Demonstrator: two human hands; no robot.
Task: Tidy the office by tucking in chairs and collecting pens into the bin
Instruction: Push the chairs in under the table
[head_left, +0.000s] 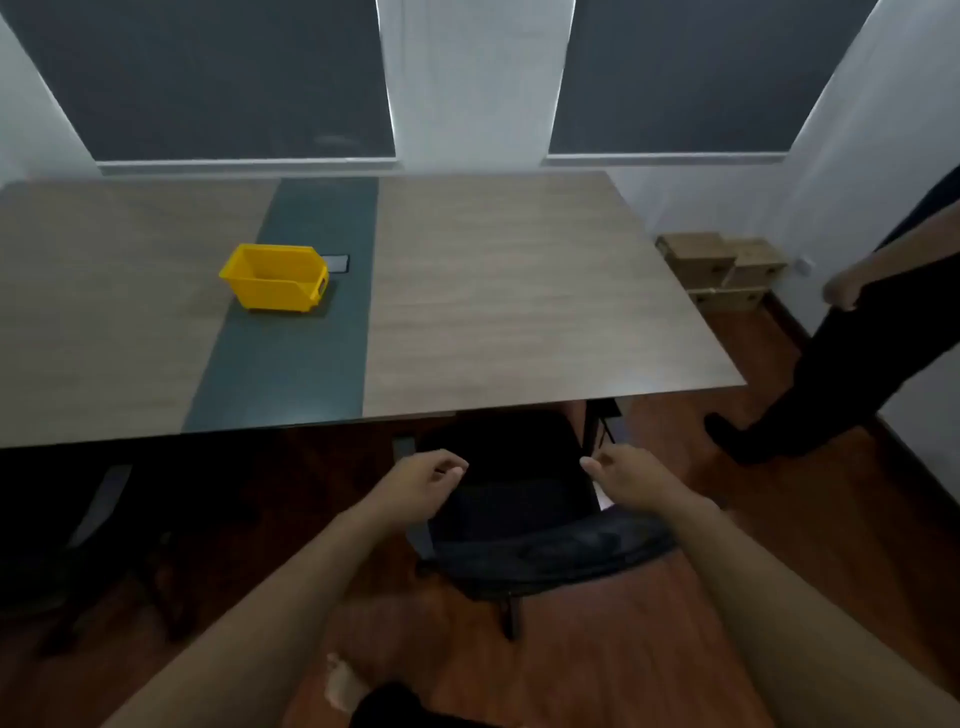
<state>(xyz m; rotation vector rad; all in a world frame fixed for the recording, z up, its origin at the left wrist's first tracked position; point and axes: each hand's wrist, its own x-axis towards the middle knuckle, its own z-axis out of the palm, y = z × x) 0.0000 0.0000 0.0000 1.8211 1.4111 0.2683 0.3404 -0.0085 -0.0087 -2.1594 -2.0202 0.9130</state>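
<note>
Both the left hand (426, 480) and right hand (626, 475) hover over the chair (519, 499) at the table (519, 291), fingers loosely curled, gripping nothing, bin (275, 278) well apart.

I see a tabletop (519, 291) of pale wood-grain laminate, smooth and matt, with a dull grey-green strip (306, 343) down its middle. The bin (275, 278) looks like smooth yellow plastic. The chair (519, 519) looks like black cloth or mesh. The floor (623, 649) is reddish wood with a slight sheen. The boxes (722, 265) look like brown cardboard.
</note>
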